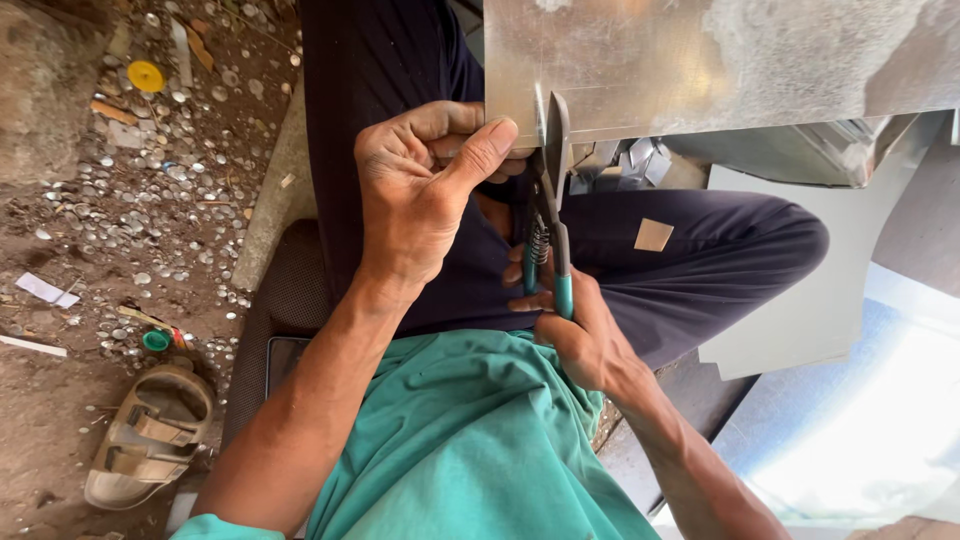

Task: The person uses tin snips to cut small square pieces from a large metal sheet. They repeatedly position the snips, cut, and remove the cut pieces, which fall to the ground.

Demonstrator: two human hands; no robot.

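Metal sheet [720, 60]: thin, flat, dull grey, lower edge straight, held above lap; left hand [420, 200] pinches that edge, thumb pressed flat beside cut; right hand [575, 335] closed round teal grips of snips [548, 215], blades biting sheet edge; open room to right; sandal [150, 435] on dirt, lower left.

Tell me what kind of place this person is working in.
Probably an informal sheet-metal workshop on open ground. The right hand works teal-handled snips into a metal sheet that the left hand steadies, small metal discs litter the dirt floor, and a sandal lies nearby.
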